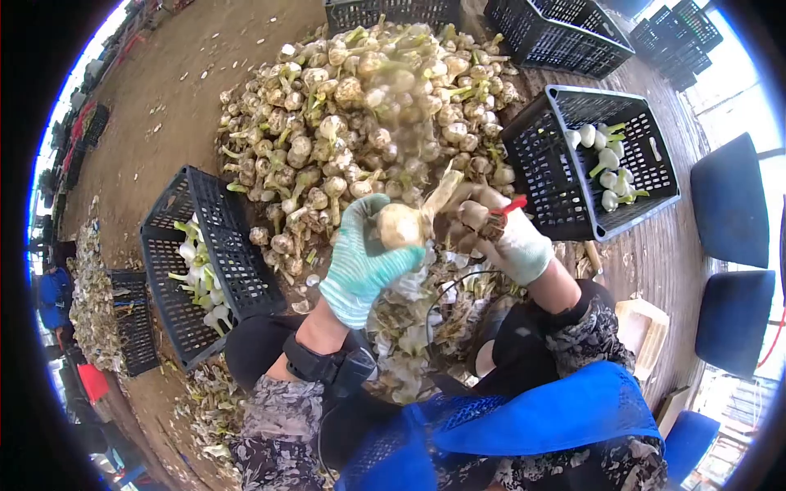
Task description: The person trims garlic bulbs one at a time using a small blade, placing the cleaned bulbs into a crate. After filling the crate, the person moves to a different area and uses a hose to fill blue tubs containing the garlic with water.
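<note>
My left hand [368, 258], in a teal and white striped glove, is closed around a garlic bulb [401, 227]. The bulb's dry papery stalk [442, 192] points up and to the right, close to my other fingers. My right hand [508, 237] wears a pale glove with brown-stained fingertips, curled shut. A red-handled tool [514, 204] sticks out of its grip; the rest is hidden by the fingers, so its kind cannot be made out. Just beyond both hands lies a big heap of untrimmed garlic bulbs [327, 131].
A black crate [594, 233] at right and another black crate [176, 270] at left each hold several trimmed white bulbs. More black crates [565, 41] stand at the back. Garlic peelings [409, 344] cover the ground between my legs. Blue chairs [733, 200] stand at far right.
</note>
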Demonstrator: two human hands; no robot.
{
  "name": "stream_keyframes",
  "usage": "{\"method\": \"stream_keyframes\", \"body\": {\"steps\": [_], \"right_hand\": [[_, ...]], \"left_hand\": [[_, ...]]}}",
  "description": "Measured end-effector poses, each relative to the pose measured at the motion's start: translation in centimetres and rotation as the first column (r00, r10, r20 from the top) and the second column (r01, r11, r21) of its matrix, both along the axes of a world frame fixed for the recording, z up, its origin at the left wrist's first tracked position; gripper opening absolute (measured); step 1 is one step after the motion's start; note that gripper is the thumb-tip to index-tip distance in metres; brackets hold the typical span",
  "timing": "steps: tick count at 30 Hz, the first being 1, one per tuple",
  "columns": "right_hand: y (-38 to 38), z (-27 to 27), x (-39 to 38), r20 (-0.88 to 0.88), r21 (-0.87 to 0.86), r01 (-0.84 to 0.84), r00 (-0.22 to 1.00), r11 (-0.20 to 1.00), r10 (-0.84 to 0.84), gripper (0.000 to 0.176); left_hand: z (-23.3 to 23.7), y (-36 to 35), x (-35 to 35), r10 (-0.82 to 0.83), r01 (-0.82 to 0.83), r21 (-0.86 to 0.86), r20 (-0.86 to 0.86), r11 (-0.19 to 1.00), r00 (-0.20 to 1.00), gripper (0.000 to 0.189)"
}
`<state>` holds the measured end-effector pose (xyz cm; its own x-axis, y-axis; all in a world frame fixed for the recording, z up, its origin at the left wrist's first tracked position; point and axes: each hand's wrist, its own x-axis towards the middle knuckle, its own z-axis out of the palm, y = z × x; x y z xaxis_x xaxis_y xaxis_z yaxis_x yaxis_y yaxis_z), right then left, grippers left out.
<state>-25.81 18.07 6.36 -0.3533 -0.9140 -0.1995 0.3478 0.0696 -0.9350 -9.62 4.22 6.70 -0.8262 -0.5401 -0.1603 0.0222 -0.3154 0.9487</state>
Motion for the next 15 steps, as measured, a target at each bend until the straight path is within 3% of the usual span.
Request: {"method": "stream_keyframes", "body": {"steps": [1,2,4,6,8,10,13,15], "right_hand": [[0.4,0.2,0.4,0.233,-0.027,-0.015,0.972,1.000,0.020,0.031],[0.8,0.5,1.5,-0.070,0.042,-0.026,0.997,0.999,0.029,0.034],[0.5,2.2,2.6,-0.002,0.316,0.073,0.997,0.946,-0.076,0.036],[-0.1,0.2,3.8,-0.097,0.013,0.340,0.936,0.940,-0.337,0.038],[0.9,1.4,3.1,-0.147,0.140,0.274,0.956,0.951,-0.254,0.040],[1.4,1.5,2.5,-0.200,0.105,0.259,0.951,0.960,-0.234,0.042],[1.9,0.8,1.8,-0.362,0.034,0.253,0.905,0.967,-0.224,0.043],[2.1,1.2,1.4,-0.346,0.035,0.216,0.919,0.976,-0.191,0.042]], "left_hand": [[0.0,0.6,-0.1,0.002,-0.005,-0.096,-0.028,0.995,1.000,0.067],[0.0,1.4,-0.1,0.000,-0.011,-0.190,-0.054,0.982,0.999,0.069],[-0.1,2.6,-0.6,-0.021,-0.008,-0.333,-0.084,0.943,0.996,0.071],[-0.2,3.5,-0.9,-0.052,0.007,-0.432,-0.093,0.902,0.994,0.074],[0.0,3.8,-1.1,-0.061,-0.002,-0.515,-0.106,0.857,0.992,0.074],[0.4,4.1,-1.1,-0.046,-0.007,-0.600,-0.074,0.800,0.996,0.074],[1.1,4.6,-1.5,-0.069,-0.032,-0.514,-0.176,0.857,0.982,0.074],[1.5,4.7,-1.5,-0.073,-0.070,-0.590,-0.215,0.804,0.974,0.071]]}}
